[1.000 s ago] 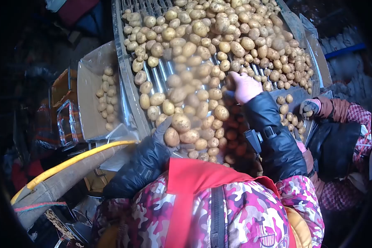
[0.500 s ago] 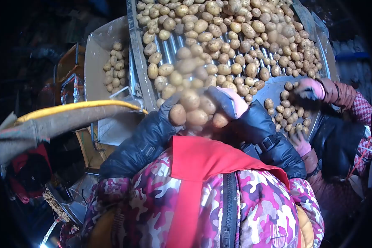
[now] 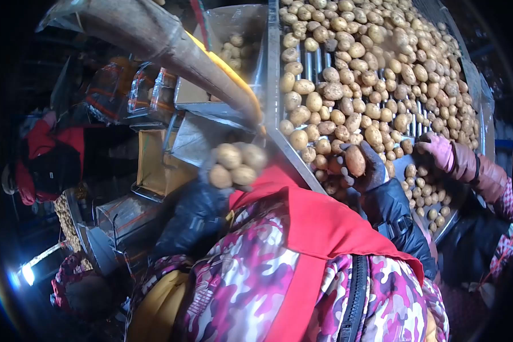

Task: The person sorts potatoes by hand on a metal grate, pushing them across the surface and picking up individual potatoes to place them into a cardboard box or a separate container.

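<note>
My left hand (image 3: 207, 178), dark-gloved and smeared by motion, carries several potatoes (image 3: 229, 155) in a cluster left of the table's metal edge. Its fingers are mostly hidden under them. At the table's near corner my right hand (image 3: 375, 169), in a grey glove, is closed around a reddish-brown potato (image 3: 355, 161). More potatoes lie just below and beside that hand, partly in shadow. Beyond it a thick layer of potatoes (image 3: 404, 74) covers the metal rollers (image 3: 310, 65) of the sorting table.
A bamboo pole (image 3: 165, 48) with a yellow strip slants in from upper left to the table edge (image 3: 273, 85). Lined cardboard boxes (image 3: 154, 162) stand at left; one farther box holds potatoes. A co-worker's pink-gloved hand (image 3: 439, 151) is at right. Another person in red (image 3: 57, 148) is far left.
The view has turned left. My hands, earlier together around a cluster of potatoes, are now apart; the left has carried several potatoes leftward past the table edge.
</note>
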A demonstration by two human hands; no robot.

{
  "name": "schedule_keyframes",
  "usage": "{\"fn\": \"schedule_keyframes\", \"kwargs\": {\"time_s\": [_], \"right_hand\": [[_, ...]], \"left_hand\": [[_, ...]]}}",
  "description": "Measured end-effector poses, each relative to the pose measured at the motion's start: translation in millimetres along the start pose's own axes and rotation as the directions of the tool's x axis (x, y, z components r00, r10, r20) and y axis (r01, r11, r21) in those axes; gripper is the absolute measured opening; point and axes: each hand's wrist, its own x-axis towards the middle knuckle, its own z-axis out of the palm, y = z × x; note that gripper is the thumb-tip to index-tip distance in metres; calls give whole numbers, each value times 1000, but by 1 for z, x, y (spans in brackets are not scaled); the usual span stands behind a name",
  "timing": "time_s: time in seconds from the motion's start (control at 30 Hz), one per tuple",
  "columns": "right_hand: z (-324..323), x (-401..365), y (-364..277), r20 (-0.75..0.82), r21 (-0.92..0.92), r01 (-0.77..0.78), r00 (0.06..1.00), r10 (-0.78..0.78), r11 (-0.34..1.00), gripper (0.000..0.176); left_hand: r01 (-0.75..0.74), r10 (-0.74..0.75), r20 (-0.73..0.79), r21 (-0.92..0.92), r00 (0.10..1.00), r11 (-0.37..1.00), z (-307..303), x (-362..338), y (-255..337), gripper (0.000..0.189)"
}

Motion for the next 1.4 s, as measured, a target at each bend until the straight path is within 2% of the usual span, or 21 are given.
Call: {"fn": "schedule_keyframes", "kwargs": {"time_s": [0.03,0.1,0.17,0.2,0.27,0.33,0.4,0.43,0.47,0.53,0.63,0.7,0.73,0.8,0.87,0.9,1.0,1.1,1.2,1.33,1.4], "right_hand": [[9,0,2,-71,68,-10,997,15,998,57],[28,-11,-2,83,162,-19,997,6,987,56],[33,-9,-3,8,215,8,1000,-10,977,54],[35,-8,-3,-29,240,25,999,-18,971,54],[40,-9,-8,-4,196,34,999,-34,980,54],[20,4,-6,172,161,34,983,-62,986,56],[16,10,0,64,-367,268,963,-263,891,60],[24,5,0,63,-448,283,956,-286,848,63],[32,1,-1,62,-526,294,949,-309,798,66],[74,-33,-10,87,-344,206,978,-187,916,71],[62,-29,-7,151,-372,310,950,-272,875,74],[58,-34,-12,87,-382,279,960,-267,881,75],[48,-33,-12,59,-369,259,965,-256,892,75],[34,-32,-9,-26,-372,182,978,-206,910,72],[24,-32,1,-22,-335,175,981,-194,926,71],[20,-33,5,-22,-316,168,983,-185,934,70],[35,-42,1,-82,-244,131,984,-155,961,63],[46,-48,1,-102,-66,122,986,-128,990,44],[41,-44,4,-54,-14,141,988,-142,990,32],[51,-42,7,-60,30,99,993,-97,995,32],[29,-34,10,1,-355,172,983,-184,919,45]], "left_hand": [[-6,7,-58,15,998,1000,13,-2,13,29],[38,-60,-287,-83,956,996,-39,-32,29,23],[213,-341,-334,-365,879,907,-54,-19,56,29],[311,-161,-397,349,903,884,-90,-36,43,38],[419,-17,-474,761,880,495,-113,-40,28,50],[622,-149,-730,436,668,651,-112,-34,22,58],[565,-360,-579,221,732,795,-37,0,12,53],[486,-422,-247,334,872,808,-41,9,-11,53],[541,-515,-277,22,811,840,-11,26,-24,49],[517,-541,-40,-243,840,821,26,58,-55,54],[488,-487,-98,-4,868,873,54,90,-80,65],[468,-452,-135,371,882,802,53,100,-84,80],[291,-362,-59,720,930,630,55,98,-81,81],[269,-352,-50,747,935,607,56,97,-82,75],[538,-520,-176,79,836,839,56,102,-86,58],[554,-618,-179,-304,766,775,56,103,-88,51],[554,-680,-76,-517,729,652,57,101,-83,61],[638,-602,-218,186,769,747,70,99,-74,79],[452,-453,-131,513,882,730,52,105,-88,78],[302,-300,-120,659,946,689,58,103,-78,62],[288,-264,-129,596,956,750,56,98,-76,61]]}}
